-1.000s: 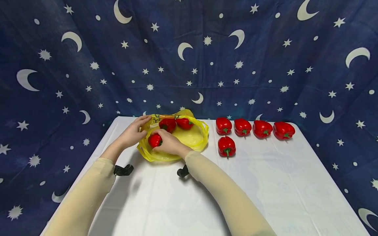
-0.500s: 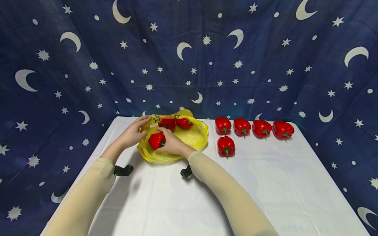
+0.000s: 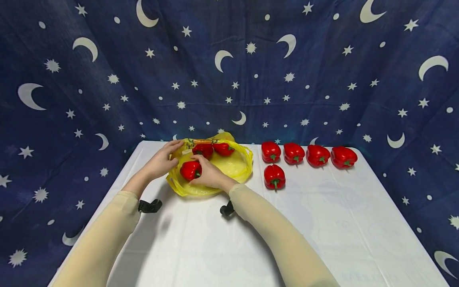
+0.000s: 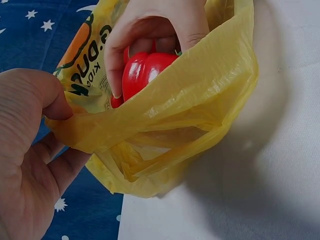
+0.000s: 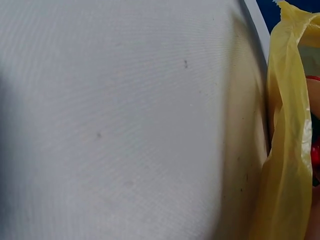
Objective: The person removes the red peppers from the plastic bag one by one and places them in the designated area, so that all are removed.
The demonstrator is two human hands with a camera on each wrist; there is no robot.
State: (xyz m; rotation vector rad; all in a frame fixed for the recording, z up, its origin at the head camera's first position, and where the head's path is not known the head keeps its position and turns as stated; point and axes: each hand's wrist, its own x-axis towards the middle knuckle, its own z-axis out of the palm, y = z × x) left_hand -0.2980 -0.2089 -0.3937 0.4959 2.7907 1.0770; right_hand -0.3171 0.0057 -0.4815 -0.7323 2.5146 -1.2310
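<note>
Right hand [image 3: 209,175] has lifted a red pepper [image 3: 190,170] inside the yellow bag [image 3: 236,165].

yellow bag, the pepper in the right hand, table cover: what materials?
Yellow bag: thin plastic film, semi-translucent, crinkled, printed lettering. Pepper: very glossy, uniform red with hard highlights, so possibly a plastic replica, though it could be real. Table cover: white woven fabric, matte, fine weave visible.

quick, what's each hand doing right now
Left hand: pinches the rim of the yellow bag.
Right hand: grips a red pepper in the bag.
</note>
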